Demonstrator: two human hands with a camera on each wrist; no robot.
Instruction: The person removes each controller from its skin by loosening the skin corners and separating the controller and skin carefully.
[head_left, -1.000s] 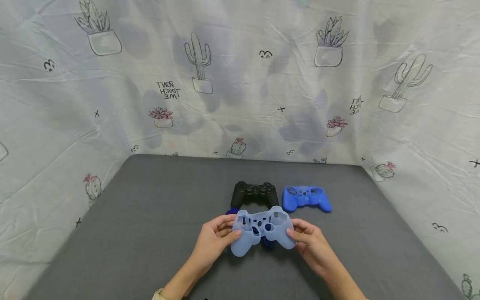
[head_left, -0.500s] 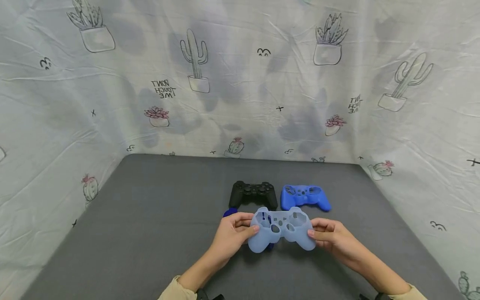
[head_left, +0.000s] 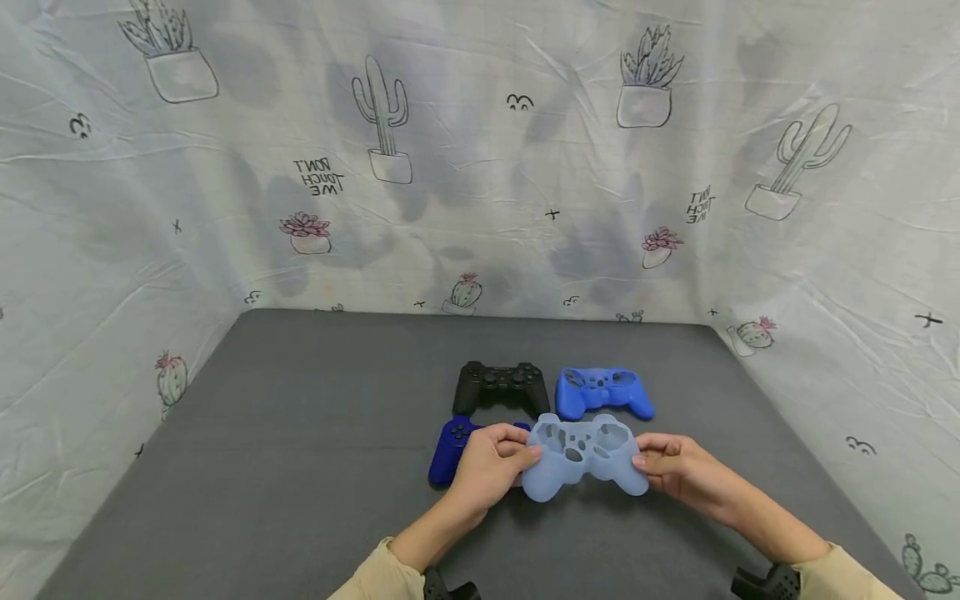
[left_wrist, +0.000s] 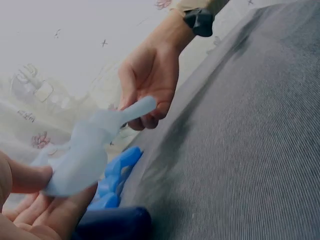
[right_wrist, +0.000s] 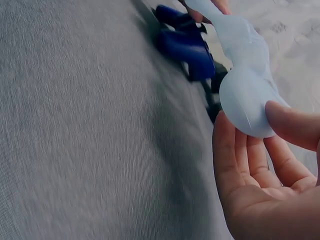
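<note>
Shifted right across the desk (head_left: 300, 467) since a second ago, uncovering the dark blue controller (head_left: 448, 446). Pale translucent silicone cover (head_left: 583, 454) held just above the desk, pinched at its grips: left hand (head_left: 491, 467) and right hand (head_left: 678, 471), fingers (right_wrist: 290, 122) clamped on the rubber. Black controller (head_left: 501, 385) and bright blue cover (head_left: 603, 393) lying behind, just beside each other. Best kept level, both grips pinched evenly, to avoid stretching or twisting.

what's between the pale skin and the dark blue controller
Nothing visible. The pale skin is held by the left hand and right hand; the dark blue controller lies beside the left hand.
</note>
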